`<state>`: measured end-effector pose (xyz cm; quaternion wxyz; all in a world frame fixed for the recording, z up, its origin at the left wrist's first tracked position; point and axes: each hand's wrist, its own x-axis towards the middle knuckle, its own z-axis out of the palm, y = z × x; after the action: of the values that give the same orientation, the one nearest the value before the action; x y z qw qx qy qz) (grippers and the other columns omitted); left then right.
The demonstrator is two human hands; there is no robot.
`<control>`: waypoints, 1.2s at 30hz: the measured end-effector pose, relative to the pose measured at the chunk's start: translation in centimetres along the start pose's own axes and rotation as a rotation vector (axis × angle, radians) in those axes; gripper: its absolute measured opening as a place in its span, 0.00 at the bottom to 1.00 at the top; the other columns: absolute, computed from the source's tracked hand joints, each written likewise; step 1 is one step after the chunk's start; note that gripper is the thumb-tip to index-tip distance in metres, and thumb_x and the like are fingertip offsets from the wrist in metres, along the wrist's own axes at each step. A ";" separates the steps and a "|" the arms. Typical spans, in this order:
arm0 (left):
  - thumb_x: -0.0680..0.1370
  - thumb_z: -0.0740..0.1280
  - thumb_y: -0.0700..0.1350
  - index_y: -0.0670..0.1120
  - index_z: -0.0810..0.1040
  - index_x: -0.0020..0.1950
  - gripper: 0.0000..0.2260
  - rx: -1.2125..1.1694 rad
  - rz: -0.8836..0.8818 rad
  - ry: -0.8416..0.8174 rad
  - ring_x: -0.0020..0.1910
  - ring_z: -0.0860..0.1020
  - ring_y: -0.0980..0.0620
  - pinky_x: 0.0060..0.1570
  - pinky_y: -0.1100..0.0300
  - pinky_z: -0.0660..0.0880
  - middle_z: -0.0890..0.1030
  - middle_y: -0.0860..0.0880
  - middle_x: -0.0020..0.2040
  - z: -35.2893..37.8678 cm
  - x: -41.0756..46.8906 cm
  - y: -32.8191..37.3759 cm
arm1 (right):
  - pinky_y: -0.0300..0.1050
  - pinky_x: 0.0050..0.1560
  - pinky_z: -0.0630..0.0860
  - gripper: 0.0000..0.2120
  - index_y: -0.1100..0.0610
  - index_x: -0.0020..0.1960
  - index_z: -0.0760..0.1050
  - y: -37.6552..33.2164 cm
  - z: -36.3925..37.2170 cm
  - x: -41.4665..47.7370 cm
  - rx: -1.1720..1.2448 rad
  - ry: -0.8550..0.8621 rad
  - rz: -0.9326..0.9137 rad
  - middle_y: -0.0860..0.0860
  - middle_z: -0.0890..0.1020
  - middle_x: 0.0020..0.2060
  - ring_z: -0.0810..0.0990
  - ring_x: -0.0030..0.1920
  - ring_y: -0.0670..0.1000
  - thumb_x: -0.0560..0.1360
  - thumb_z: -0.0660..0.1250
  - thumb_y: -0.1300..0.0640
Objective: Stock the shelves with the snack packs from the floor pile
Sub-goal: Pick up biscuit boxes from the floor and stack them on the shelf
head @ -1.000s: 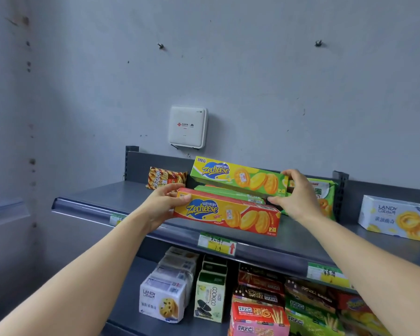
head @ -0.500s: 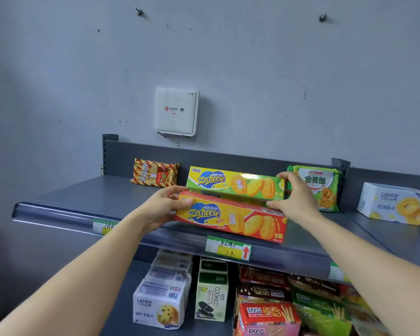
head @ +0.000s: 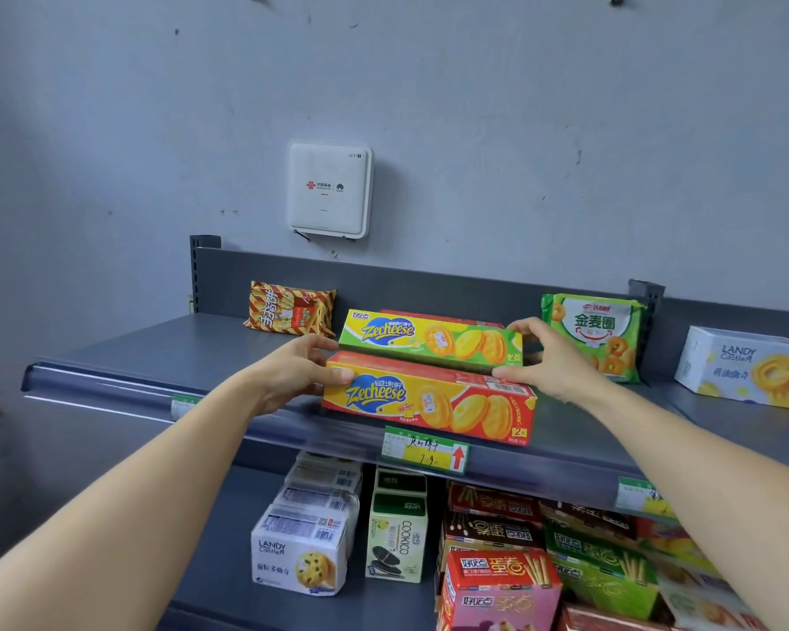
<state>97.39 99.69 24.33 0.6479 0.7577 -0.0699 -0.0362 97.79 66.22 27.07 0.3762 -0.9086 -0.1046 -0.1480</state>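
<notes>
A red Zecheese box [head: 429, 403] stands on its long edge at the front of the grey top shelf [head: 156, 352]. My left hand [head: 297, 375] grips its left end, thumb on the front face. My right hand [head: 550, 362] holds its right end, thumb along the top edge and fingers reaching behind. Right behind it stands a green Zecheese box [head: 429, 339], and the top of another red box [head: 438, 315] shows behind that.
On the same shelf sit a striped orange snack bag [head: 290, 309] at back left, a green biscuit pack [head: 595, 334] and a white LANDY box [head: 748, 366] to the right. The lower shelf holds LANDY boxes [head: 301, 544], a COOKICO carton [head: 397, 535] and stick-biscuit boxes [head: 497, 589]. A white router [head: 329, 191] hangs on the wall.
The red box has been brought down and set upright at the shelf front, in front of the green one. Both hands stayed on its ends. The view has shifted closer and lower.
</notes>
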 end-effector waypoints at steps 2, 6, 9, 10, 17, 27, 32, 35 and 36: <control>0.67 0.75 0.35 0.42 0.64 0.69 0.34 0.007 -0.007 0.014 0.55 0.80 0.39 0.61 0.43 0.74 0.77 0.38 0.60 0.1 -0.2 0.0 | 0.48 0.48 0.80 0.29 0.52 0.65 0.68 0.3 0.2 -0.1 0.083 -0.041 0.033 0.48 0.77 0.53 0.79 0.53 0.50 0.69 0.77 0.58; 0.68 0.74 0.36 0.46 0.59 0.72 0.37 0.019 -0.027 0.007 0.55 0.80 0.40 0.62 0.44 0.73 0.77 0.39 0.59 0.2 -0.4 0.0 | 0.49 0.46 0.81 0.24 0.53 0.62 0.69 0.2 0.3 0.3 0.175 -0.077 0.079 0.51 0.77 0.54 0.80 0.52 0.53 0.70 0.75 0.61; 0.69 0.74 0.36 0.47 0.59 0.74 0.38 0.009 -0.024 -0.005 0.55 0.80 0.40 0.62 0.44 0.73 0.78 0.40 0.58 0.4 -0.4 0.0 | 0.48 0.45 0.80 0.14 0.55 0.53 0.75 0.2 0.4 0.8 0.132 -0.018 0.076 0.53 0.79 0.51 0.80 0.52 0.55 0.71 0.73 0.65; 0.66 0.76 0.39 0.48 0.60 0.74 0.41 0.011 -0.022 -0.007 0.55 0.80 0.40 0.63 0.44 0.73 0.78 0.40 0.58 0.4 -0.5 0.1 | 0.46 0.43 0.79 0.11 0.55 0.49 0.76 0.3 0.4 0.8 0.110 -0.003 0.077 0.53 0.79 0.49 0.80 0.51 0.54 0.71 0.73 0.66; 0.73 0.71 0.36 0.48 0.63 0.72 0.30 0.075 -0.070 -0.012 0.54 0.80 0.41 0.61 0.47 0.74 0.75 0.42 0.55 0.4 -0.1 0.3 | 0.42 0.39 0.77 0.09 0.54 0.43 0.77 0.3 0.9 1.1 0.098 0.042 0.108 0.50 0.80 0.43 0.79 0.46 0.50 0.70 0.75 0.64; 0.69 0.76 0.37 0.45 0.58 0.76 0.40 0.228 -0.064 0.016 0.58 0.77 0.44 0.61 0.50 0.75 0.69 0.44 0.65 1.0 1.0 0.0 | 0.42 0.35 0.76 0.08 0.57 0.51 0.75 0.2 1.2 1.2 0.226 0.060 0.242 0.53 0.78 0.49 0.79 0.43 0.48 0.74 0.70 0.65; 0.53 0.83 0.55 0.56 0.47 0.78 0.62 0.367 -0.048 0.058 0.71 0.65 0.42 0.67 0.43 0.68 0.55 0.45 0.76 1.8 1.6 -0.1 | 0.42 0.34 0.76 0.09 0.57 0.56 0.74 0.1 1.2 1.0 0.239 0.074 0.257 0.52 0.78 0.48 0.79 0.44 0.49 0.76 0.68 0.63; 0.55 0.83 0.55 0.56 0.47 0.78 0.62 0.420 -0.049 0.079 0.73 0.61 0.43 0.69 0.45 0.67 0.52 0.45 0.76 2.3 1.7 -0.1 | 0.45 0.41 0.79 0.08 0.58 0.56 0.73 -0.1 1.1 0.9 0.260 0.109 0.247 0.53 0.79 0.50 0.80 0.49 0.52 0.78 0.66 0.62; 0.53 0.83 0.56 0.56 0.49 0.78 0.62 0.425 -0.061 0.077 0.72 0.63 0.43 0.68 0.45 0.68 0.52 0.46 0.75 2.3 1.8 0.0 | 0.46 0.43 0.80 0.08 0.58 0.56 0.73 -0.1 1.1 0.8 0.261 0.122 0.244 0.54 0.79 0.50 0.80 0.50 0.53 0.78 0.66 0.62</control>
<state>98.80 97.12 24.03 0.4743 0.8798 -0.0282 -0.0110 98.73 67.13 26.68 0.5119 -0.8473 0.0111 -0.1411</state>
